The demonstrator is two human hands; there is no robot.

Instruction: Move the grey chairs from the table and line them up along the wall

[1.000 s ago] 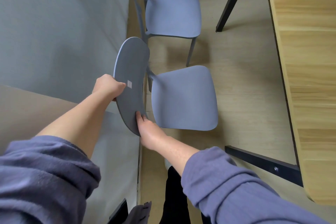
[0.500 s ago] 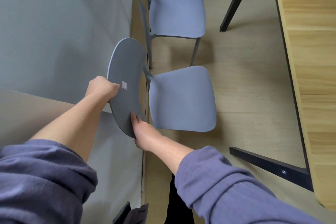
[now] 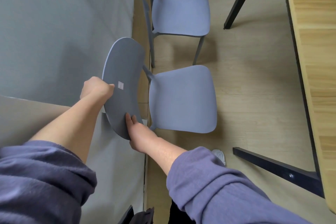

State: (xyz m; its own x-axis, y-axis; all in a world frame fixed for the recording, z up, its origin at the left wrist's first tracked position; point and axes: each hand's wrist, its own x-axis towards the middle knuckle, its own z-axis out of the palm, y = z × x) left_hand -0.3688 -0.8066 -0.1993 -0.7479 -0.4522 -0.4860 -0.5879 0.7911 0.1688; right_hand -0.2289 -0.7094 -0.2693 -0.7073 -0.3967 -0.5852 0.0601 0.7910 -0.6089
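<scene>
Both hands on the near grey chair's backrest (image 3: 121, 85). Left hand (image 3: 97, 87) is closed over the top edge, fingers wrapped to the far side; right hand (image 3: 140, 132) clamps the lower end, fingertips (image 3: 130, 117) lying on the back face. So each grip is shut on the backrest, one at either end.

Near chair's seat (image 3: 183, 99) points right, toward the bench (image 3: 316, 60); its backrest sits close against the grey wall (image 3: 63, 23) on the left — can't tell if it touches. Legs are hidden under the seat, so I can't tell if it's on the floor or lifted.

Second grey chair (image 3: 181, 10) stands just beyond, same facing, back also at the wall. Small gap between the two seats, no contact visible.

Key relation: the backrest's long axis runs roughly parallel to the wall, and the chair lies ahead and slightly right of the grips. Left hand is the wall-side one — little clearance there, knuckles likely to pinch if the back goes in further.

My read: this chair is nearly placed; what's left is squaring it with its neighbour and letting go.
</scene>
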